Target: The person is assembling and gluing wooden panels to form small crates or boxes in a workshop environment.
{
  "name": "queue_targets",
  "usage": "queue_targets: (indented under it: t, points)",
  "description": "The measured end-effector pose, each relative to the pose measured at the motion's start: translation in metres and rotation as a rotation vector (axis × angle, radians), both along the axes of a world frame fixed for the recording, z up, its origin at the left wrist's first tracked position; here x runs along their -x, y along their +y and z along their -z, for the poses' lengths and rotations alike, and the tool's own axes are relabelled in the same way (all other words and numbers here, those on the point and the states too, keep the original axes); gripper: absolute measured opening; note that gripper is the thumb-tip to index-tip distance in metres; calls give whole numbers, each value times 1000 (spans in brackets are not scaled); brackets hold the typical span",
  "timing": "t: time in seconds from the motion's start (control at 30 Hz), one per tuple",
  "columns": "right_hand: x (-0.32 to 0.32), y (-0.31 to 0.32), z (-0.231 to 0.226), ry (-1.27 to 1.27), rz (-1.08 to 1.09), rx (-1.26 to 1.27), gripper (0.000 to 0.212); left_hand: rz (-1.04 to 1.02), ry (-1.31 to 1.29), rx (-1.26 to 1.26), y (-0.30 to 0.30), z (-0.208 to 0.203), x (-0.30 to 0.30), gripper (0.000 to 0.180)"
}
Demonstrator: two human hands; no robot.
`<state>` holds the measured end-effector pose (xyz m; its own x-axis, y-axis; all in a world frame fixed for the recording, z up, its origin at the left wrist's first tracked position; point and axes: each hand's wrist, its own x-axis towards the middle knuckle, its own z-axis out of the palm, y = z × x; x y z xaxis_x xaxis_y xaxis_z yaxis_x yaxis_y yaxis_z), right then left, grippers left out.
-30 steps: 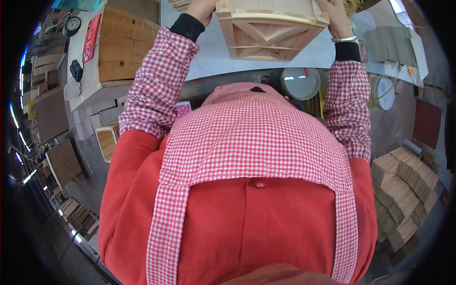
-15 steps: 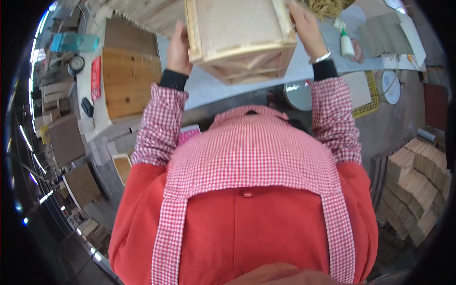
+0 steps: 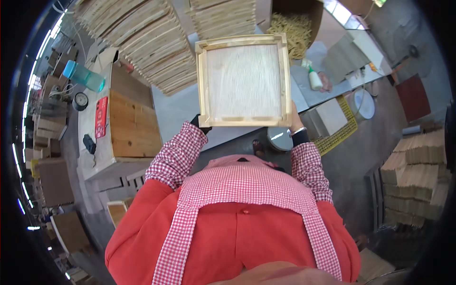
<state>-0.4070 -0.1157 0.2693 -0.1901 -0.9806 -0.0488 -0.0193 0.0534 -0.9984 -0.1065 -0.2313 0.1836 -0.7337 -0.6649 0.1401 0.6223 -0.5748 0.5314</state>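
Observation:
A square wooden box [image 3: 244, 80], with a pale panel framed by light strips, is held up in front of me over the worktable [image 3: 166, 111]. My right hand [image 3: 295, 118] grips its lower right side, with the fingers partly behind it. The black cuff [image 3: 202, 124] of my left sleeve reaches the lower left corner. The box hides my left hand there, which was seen holding that side a moment earlier. Just beyond the box lie stacked wooden frames [image 3: 223, 19]. To the right of it stands a white squeeze bottle with a green cap [image 3: 314, 80].
More stacked wooden frames [image 3: 142, 45] fill the far left. A carton holds curled wood shavings [image 3: 290, 35]. Left are a wooden cabinet [image 3: 133, 126], a teal bottle [image 3: 84, 76] and a round dial [image 3: 80, 100]. At right are a white bucket [image 3: 365, 103] and piled boards [image 3: 418, 166].
The box has come down and nearer, and has tilted so its panel faces me squarely. My left hand has gone out of sight behind it. My view has shifted, showing more of the stacked frames.

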Motion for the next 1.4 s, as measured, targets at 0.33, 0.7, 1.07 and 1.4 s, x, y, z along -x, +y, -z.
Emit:
queue_targets:
  t: [0.33, 0.7, 1.07, 1.4]
  points:
    - [21, -11, -85, -151, 109, 437, 48, -142, -338, 105, -50, -167, 42, 58]
    - [9, 2, -24, 277, 64, 471, 53, -331, -255, 58, 30, -201, 0, 67]
    - [-13, -33, -34, -252, -103, 159, 51, -427, -445, -19, 39, -201, -18, 55]
    - [20, -124, -68, 338, -204, 128, 42, -1073, -1559, 1095, -40, -153, -56, 57]
